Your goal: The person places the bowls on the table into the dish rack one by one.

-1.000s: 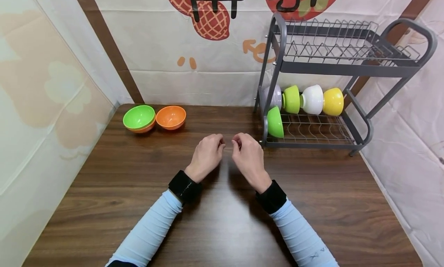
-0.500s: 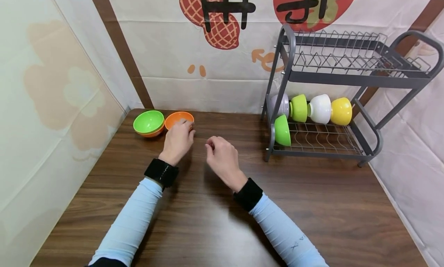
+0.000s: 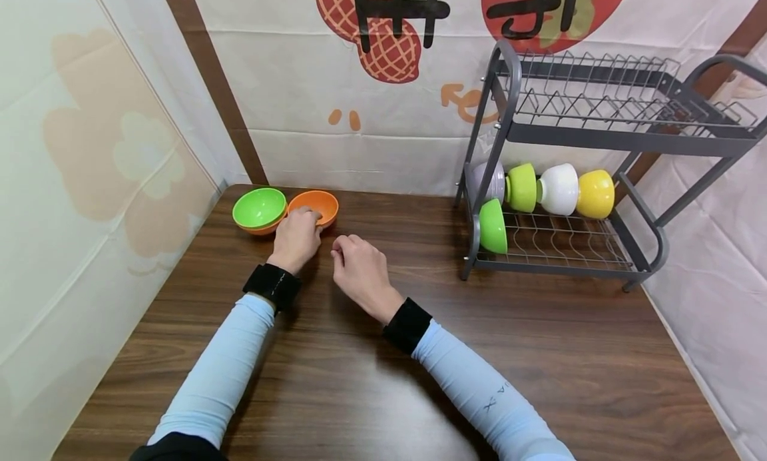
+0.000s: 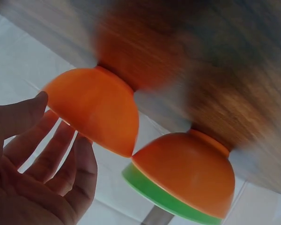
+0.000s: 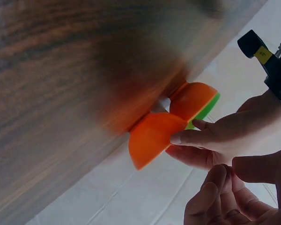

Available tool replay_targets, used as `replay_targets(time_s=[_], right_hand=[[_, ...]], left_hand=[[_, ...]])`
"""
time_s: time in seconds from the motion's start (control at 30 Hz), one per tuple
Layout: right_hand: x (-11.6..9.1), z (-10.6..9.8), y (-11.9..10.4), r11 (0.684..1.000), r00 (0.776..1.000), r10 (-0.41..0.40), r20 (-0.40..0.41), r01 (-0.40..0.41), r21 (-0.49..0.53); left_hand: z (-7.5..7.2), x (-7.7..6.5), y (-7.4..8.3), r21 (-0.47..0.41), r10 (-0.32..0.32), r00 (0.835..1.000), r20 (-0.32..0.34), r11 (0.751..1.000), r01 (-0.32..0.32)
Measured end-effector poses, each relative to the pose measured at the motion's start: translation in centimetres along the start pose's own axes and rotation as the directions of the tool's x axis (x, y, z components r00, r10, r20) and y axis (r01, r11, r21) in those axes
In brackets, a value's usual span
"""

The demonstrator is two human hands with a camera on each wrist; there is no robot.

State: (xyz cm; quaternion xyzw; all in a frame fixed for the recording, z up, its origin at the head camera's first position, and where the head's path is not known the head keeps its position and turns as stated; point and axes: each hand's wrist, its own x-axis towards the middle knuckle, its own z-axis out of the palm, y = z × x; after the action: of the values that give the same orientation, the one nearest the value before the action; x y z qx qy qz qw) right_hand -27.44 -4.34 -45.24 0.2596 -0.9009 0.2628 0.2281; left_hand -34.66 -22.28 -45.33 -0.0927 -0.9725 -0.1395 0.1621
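My left hand is at the near rim of an orange bowl, which stands upright on the table. In the left wrist view, the thumb lies against the outside of this bowl, while the other fingers reach in past its rim. Just left of it, a green bowl sits inside a second orange bowl. My right hand hovers over the table, right of and nearer than the single orange bowl. Its fingers are loosely curled, thumb tip close to them, holding nothing.
A grey two-tier dish rack stands at the back right. On its lower shelf are a lilac bowl, a lime bowl, a white bowl, a yellow bowl and a green bowl. Printed cloth hangs behind the wooden table.
My left hand has moved left and forward from the middle of the table to the orange bowl's rim. The right hand has shifted left too. The head view has tilted and turned slightly left.
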Motion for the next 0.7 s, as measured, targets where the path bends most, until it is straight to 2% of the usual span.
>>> replay_targets(time_s=[0.33, 0.6, 0.7], right_hand=[[-0.3, 0.4, -0.5, 1.0, 0.999, -0.003, 0.036, 0.002, 0.015], [-0.2, 0.2, -1.1, 0.999, 0.999, -0.027, 0.018, 0.026, 0.03], [-0.2, 0.0, -1.4, 0.998, 0.999, -0.043, 0.003, 0.042, 0.048]], left_hand=[[-0.3, -1.1, 0.2, -0.02, -0.035, 0.999, -0.006, 0.999, 0.035], [-1.1, -2.7, 1.8, -0.056, -0.063, 0.992, -0.109, 0.997, 0.057], [-1.6, -3.4, 2.6, -0.087, -0.084, 0.989, -0.122, 0.993, 0.074]])
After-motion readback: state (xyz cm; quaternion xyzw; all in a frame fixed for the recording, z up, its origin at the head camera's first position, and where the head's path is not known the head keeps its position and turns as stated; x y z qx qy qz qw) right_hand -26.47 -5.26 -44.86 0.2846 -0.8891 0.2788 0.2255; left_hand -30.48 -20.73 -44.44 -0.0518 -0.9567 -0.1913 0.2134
